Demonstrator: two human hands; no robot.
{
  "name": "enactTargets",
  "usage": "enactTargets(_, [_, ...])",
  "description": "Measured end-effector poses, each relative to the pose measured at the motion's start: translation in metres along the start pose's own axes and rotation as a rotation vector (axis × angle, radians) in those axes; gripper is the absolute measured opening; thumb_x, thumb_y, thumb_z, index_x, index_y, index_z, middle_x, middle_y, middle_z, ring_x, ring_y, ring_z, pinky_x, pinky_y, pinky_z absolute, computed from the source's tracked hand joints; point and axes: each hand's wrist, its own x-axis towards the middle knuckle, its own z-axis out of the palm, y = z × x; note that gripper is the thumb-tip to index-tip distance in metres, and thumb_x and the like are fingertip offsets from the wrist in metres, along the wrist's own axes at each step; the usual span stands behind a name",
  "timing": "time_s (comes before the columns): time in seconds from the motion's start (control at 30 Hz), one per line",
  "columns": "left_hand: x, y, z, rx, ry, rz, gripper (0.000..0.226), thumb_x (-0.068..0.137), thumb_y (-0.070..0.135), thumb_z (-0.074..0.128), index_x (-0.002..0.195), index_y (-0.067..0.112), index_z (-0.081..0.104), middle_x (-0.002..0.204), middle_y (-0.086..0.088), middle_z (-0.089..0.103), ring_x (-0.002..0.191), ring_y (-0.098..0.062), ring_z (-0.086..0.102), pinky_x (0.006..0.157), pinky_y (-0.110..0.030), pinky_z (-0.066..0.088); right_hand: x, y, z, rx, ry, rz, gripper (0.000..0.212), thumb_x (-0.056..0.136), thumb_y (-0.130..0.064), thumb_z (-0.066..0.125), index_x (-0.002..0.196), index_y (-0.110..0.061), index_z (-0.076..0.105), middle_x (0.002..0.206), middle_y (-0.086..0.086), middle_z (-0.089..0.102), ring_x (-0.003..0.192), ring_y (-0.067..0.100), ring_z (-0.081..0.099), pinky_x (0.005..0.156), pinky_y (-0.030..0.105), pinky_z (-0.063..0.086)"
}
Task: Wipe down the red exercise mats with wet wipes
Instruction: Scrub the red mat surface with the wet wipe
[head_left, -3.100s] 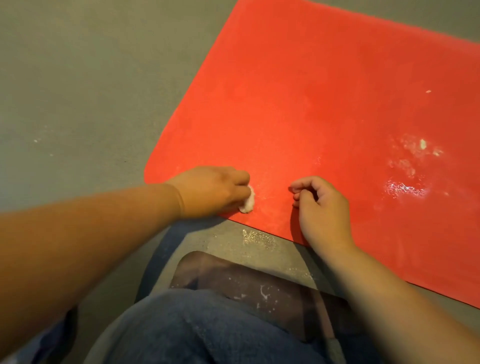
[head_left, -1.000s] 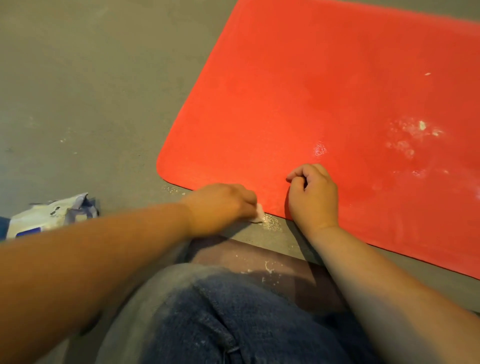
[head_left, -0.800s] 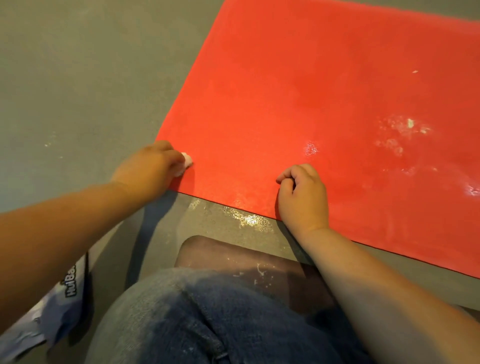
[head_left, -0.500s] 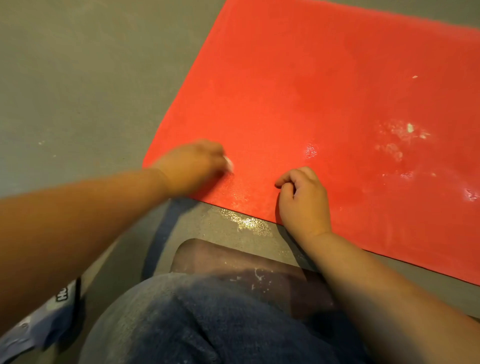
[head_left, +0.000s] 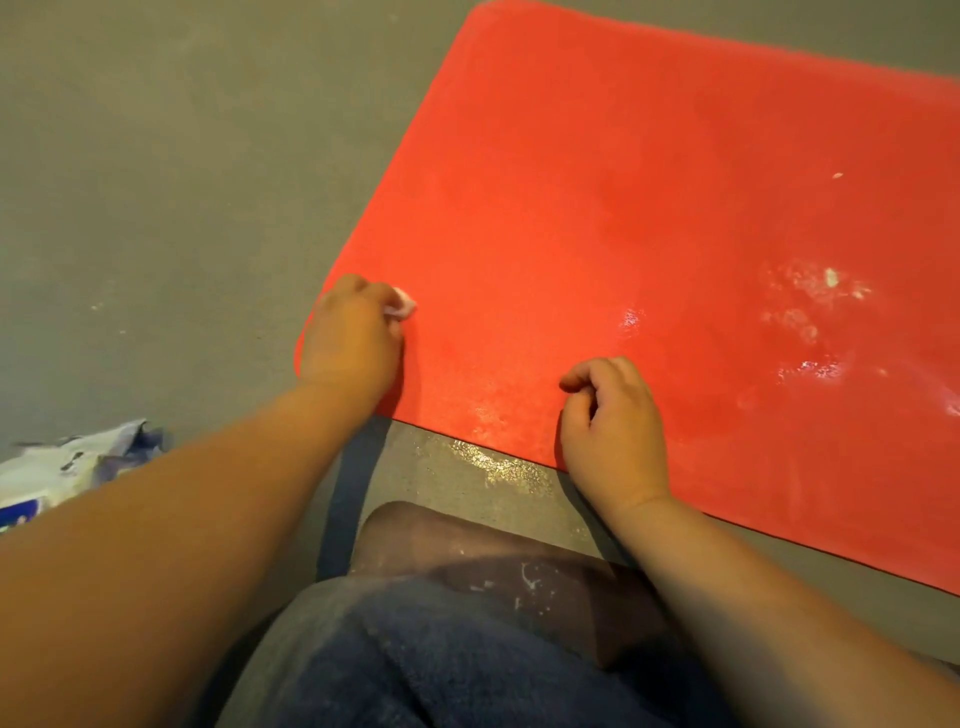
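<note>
A red exercise mat (head_left: 649, 197) lies flat on the grey floor, with whitish smears and wet patches on its right part. My left hand (head_left: 353, 338) grips a small balled-up white wet wipe (head_left: 402, 305) and holds it against the mat near its near-left rounded corner. Only a bit of the wipe shows past my fingers. My right hand (head_left: 613, 421) rests on the mat's near edge with its fingers curled and nothing in it.
A crumpled white and blue wipes packet (head_left: 67, 467) lies on the floor at the left edge. My knee in dusty blue jeans (head_left: 467, 649) fills the bottom middle. A wet, gritty patch (head_left: 493, 462) marks the floor just before the mat's near edge.
My left hand has rubbed the wipe back and forth along the mat's near-left corner, ending a little further up and left than half a second ago. My right hand has stayed put.
</note>
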Motion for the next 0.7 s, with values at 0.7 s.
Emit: enactTargets(0.7, [0.024, 0.008, 0.029, 0.054, 0.103, 0.054, 0.016, 0.085, 0.015, 0.050, 0.096, 0.013, 0.062, 0.104, -0.013, 0.053, 0.099, -0.032, 0.049, 0.071, -0.043, 0.043, 0.173, -0.006, 0.008, -0.496, -0.181, -0.320, 0.024, 0.090, -0.013, 0.051, 0.103, -0.010, 0.070, 0.107, 0.013, 0.062, 0.105, 0.032, 0.053, 0.089, 0.036, 0.037])
